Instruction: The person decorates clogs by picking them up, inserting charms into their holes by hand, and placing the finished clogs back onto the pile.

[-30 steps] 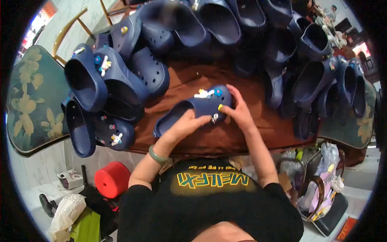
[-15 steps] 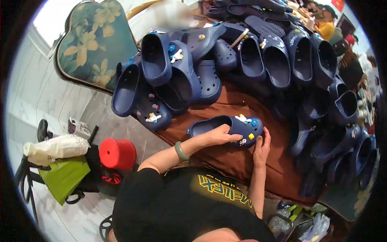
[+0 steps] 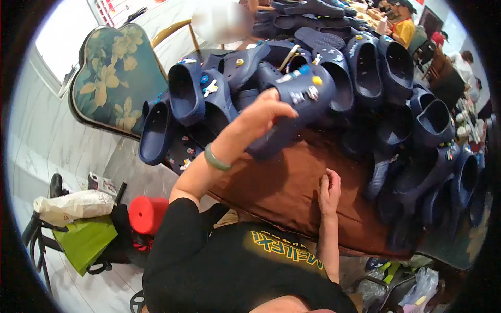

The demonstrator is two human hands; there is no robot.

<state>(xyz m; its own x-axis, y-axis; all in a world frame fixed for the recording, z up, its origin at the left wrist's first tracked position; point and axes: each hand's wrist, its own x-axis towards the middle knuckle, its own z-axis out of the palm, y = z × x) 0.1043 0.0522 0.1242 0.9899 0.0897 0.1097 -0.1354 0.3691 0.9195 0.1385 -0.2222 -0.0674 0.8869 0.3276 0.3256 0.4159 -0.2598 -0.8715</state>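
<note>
My left hand (image 3: 263, 112), with a green bangle on the wrist, is closed on a navy clog (image 3: 300, 107) by its side edge. The clog is lifted above the brown cloth (image 3: 292, 182) and tilted. Yellow, white and blue charms show on its toe, slightly blurred. My right hand (image 3: 330, 192) is apart from the clog, low over the brown cloth, its fingers loosely bent and holding nothing. Behind the lifted clog lie several more navy clogs (image 3: 186, 91), some with charms on them.
More navy clogs (image 3: 425, 169) are piled along the right of the cloth. A floral-backed chair (image 3: 112, 78) stands at the upper left. On the left are a red stool (image 3: 148, 215) and a green bag (image 3: 86, 242). Other people (image 3: 402, 28) are at the far right.
The clog has gone from low over the cloth up and away from me, toward the other clogs, in my left hand. My right hand has let go of its toe.
</note>
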